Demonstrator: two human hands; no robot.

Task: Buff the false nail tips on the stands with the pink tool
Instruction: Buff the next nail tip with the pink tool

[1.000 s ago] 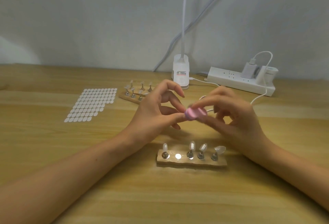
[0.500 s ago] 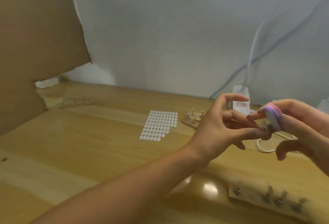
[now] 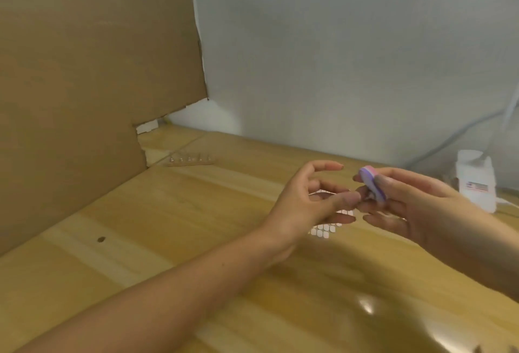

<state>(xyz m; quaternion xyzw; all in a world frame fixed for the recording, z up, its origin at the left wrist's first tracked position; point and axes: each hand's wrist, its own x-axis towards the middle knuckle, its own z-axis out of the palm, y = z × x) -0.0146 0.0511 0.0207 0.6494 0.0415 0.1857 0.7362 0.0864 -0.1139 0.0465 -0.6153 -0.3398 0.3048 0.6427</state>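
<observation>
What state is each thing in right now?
pink tool: held off the table, on edge
right hand: grips pink tool
left hand: fingertips pinched beside it, contents hidden
far nail stand: on table, untouched
sticker sheet: flat, partly behind left hand

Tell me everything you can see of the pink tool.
The pink tool is a small rounded block, pink on one face, lilac along its side, foam-like. It is tilted above the table, pinched between thumb and fingers of the right hand. The thumb tip of the left hand reaches its lower end; contact is unclear.
</observation>
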